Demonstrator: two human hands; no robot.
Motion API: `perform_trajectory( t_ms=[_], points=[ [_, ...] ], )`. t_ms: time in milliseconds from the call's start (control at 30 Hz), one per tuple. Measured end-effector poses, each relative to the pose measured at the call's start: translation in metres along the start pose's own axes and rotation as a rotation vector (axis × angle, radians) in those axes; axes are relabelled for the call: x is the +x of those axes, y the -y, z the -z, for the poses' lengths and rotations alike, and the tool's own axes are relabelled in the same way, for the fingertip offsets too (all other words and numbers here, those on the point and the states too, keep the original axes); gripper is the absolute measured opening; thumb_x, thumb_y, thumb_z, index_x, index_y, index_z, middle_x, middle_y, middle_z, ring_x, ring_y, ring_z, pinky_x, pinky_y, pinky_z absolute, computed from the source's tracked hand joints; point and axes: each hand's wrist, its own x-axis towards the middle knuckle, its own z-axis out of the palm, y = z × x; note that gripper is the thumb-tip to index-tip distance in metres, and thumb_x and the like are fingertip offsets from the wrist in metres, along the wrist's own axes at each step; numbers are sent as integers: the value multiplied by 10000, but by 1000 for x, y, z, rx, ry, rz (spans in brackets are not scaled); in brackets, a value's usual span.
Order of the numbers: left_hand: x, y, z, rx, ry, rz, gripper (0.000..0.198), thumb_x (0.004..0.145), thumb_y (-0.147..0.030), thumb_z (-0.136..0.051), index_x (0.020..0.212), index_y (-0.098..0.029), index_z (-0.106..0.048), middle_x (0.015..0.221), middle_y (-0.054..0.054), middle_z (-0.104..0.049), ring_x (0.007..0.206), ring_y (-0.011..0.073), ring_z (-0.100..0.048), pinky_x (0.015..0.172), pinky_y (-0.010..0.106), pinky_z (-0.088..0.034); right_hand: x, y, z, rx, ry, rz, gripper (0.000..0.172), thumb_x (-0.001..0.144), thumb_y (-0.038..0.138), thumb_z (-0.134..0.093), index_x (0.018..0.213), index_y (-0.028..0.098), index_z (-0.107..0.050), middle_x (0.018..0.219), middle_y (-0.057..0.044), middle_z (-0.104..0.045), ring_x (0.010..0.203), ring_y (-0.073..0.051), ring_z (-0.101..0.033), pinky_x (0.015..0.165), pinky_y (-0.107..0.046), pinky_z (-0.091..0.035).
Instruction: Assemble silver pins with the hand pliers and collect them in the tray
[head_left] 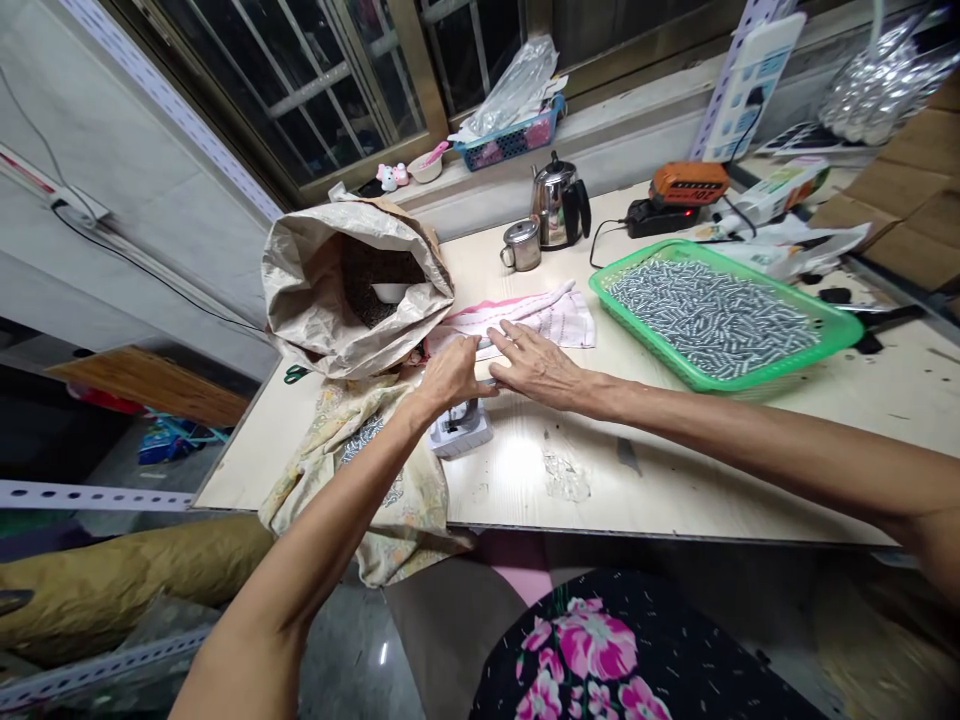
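My left hand is above a small light-grey box-like device, its fingers curled and thumb reaching right. What its fingertips hold, if anything, I cannot make out. Close beside it, my right hand has its fingers spread at the near edge of a folded pink-and-white towel. Between the two hands a small greyish piece partly shows, too small to name. Left of the device, a patterned yellowish cloth carries small metal pieces, partly behind my left forearm.
A large open sack with dark small parts and a white scoop stands at back left. A green tray of metal pins lies right. Behind are a kettle, lidded cup and orange battery pack.
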Motion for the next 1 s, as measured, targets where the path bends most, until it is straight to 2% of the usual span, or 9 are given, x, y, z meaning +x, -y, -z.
perform_trajectory(
  t_ms=[133, 233, 300, 367, 500, 633, 700, 833, 1000],
  points=[
    [9, 13, -1, -110, 31, -33, 875, 687, -509, -812, 1366, -95, -445, 1300, 187, -584, 1180, 334, -574, 965, 402, -470, -2, -2, -9, 4, -60, 40, 149, 933, 216, -564, 847, 171, -678, 1411, -149, -539, 1321, -334, -429, 1068, -551, -311],
    [12, 19, -5, -119, 6, -7, 994, 681, -581, -797, 1436, -90, -376, 1371, 216, -539, 1256, 362, -528, 1019, 444, -441, 3, -4, -9, 42, 47, 35, 233, 982, 192, -475, 886, 173, -687, 1080, -120, -704, 1088, -262, -560, 966, -465, -350],
    [13, 20, -8, -118, 3, -15, 1030, 687, -624, -773, 1459, -86, -355, 1357, 222, -546, 1242, 367, -537, 1014, 455, -445, 5, -6, -9, 69, 120, 33, 278, 995, 156, -426, 889, 178, -682, 854, -74, -713, 897, -221, -579, 856, -407, -350],
    [13, 21, -7, -129, -6, -36, 1006, 722, -649, -732, 1468, -85, -360, 1303, 207, -578, 1195, 353, -564, 996, 448, -456, 6, -8, -9, 92, 156, 23, 264, 996, 160, -428, 904, 186, -674, 774, -40, -700, 767, -190, -552, 764, -364, -315],
    [5, 29, 5, -184, -162, -27, 660, 930, -553, -522, 1408, -98, -489, 1197, 154, -621, 1104, 274, -593, 985, 397, -455, 6, -6, -8, 133, 204, 14, 301, 1034, 300, -410, 906, 176, -653, 714, -10, -672, 606, -150, -448, 665, -327, -223],
    [-26, 50, 16, -204, -382, 146, 365, 998, -353, -432, 1115, -130, -697, 1036, 106, -689, 937, 198, -627, 873, 304, -469, 7, 2, -4, 134, 200, 26, 387, 1056, 352, -360, 846, 169, -629, 658, 9, -630, 548, -134, -339, 665, -325, -197],
    [-48, 63, 13, -139, -303, 250, 286, 962, -309, -503, 973, -142, -735, 937, 92, -710, 834, 192, -634, 787, 287, -463, 6, 5, 0, 128, 163, 3, 399, 1055, 362, -357, 829, 165, -621, 659, 3, -621, 550, -131, -311, 676, -325, -202],
    [-95, 86, -5, 59, 43, 377, 259, 921, -231, -517, 863, -151, -757, 875, 101, -704, 805, 221, -639, 727, 294, -441, -9, 8, 20, 86, 47, -103, 449, 1061, 380, -324, 765, 168, -586, 628, -1, -579, 555, -133, -308, 677, -318, -234],
    [-133, 105, -26, 185, 195, 341, 296, 902, -142, -465, 901, -147, -760, 972, 127, -677, 972, 249, -618, 806, 306, -455, -73, 7, 55, 80, 19, -86, 361, 1050, 338, -385, 758, 192, -537, 643, 19, -541, 593, -131, -395, 737, -309, -321]
  ],
)
